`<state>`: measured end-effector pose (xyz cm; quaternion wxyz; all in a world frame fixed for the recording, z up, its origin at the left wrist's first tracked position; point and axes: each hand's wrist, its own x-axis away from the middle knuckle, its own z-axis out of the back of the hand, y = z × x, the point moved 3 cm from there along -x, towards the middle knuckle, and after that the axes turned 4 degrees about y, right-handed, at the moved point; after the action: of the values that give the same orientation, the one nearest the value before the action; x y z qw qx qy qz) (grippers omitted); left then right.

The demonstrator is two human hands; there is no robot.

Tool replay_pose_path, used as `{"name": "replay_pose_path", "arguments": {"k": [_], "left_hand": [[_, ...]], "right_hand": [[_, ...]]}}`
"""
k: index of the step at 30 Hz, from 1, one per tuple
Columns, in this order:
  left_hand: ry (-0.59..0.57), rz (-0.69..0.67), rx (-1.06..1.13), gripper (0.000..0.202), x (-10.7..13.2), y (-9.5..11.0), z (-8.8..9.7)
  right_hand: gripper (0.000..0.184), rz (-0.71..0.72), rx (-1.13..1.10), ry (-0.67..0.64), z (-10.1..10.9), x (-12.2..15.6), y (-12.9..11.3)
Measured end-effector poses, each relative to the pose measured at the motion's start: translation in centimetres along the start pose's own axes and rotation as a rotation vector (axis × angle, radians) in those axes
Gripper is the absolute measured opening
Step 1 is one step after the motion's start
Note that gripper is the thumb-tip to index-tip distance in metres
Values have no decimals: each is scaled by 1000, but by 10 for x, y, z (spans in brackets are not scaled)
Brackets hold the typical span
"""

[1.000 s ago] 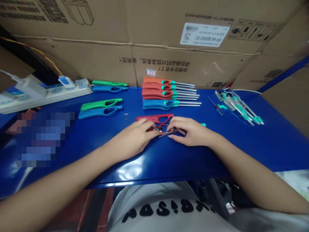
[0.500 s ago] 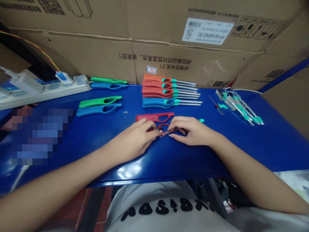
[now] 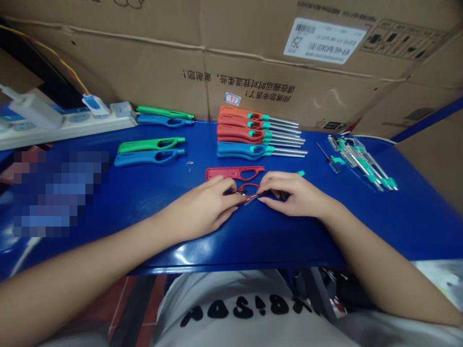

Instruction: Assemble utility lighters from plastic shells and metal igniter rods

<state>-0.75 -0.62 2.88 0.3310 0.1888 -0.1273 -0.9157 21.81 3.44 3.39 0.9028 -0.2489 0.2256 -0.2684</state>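
My left hand (image 3: 204,206) and my right hand (image 3: 294,193) rest on the blue table (image 3: 152,193), fingers closed on a partly built red lighter (image 3: 248,191) lying between them. Its metal insides show between my fingertips, and a teal tip (image 3: 300,173) sticks out beyond my right hand. A separate red shell half (image 3: 234,172) lies flat just behind my hands.
A stack of finished orange and blue lighters (image 3: 253,137) with metal tubes lies behind. Green and blue shells (image 3: 150,150) lie to the left, two more (image 3: 164,117) further back. Metal-and-teal inner parts (image 3: 361,161) and a small screwdriver (image 3: 327,156) lie right. A power strip (image 3: 68,124) sits far left; cardboard boxes (image 3: 253,58) wall the back.
My hands stay on the red lighter with only slight finger shifts; the view has tilted a little, so everything sits slightly lower and to the right.
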Motion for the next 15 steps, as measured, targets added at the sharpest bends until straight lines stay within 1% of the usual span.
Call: {"name": "replay_pose_path", "arguments": {"k": [6,11,15], "left_hand": [[1,-13,-15,31,1,-1,-1],[-3,-28,-28,32,1,-1,-1],[-4,-31,-25,33,0,0,-1]], "right_hand": [[14,26,-3,22,2,2,1],[15,21,30,-8,3,2,-2],[14,25,118,-37,3,1,-6]]}}
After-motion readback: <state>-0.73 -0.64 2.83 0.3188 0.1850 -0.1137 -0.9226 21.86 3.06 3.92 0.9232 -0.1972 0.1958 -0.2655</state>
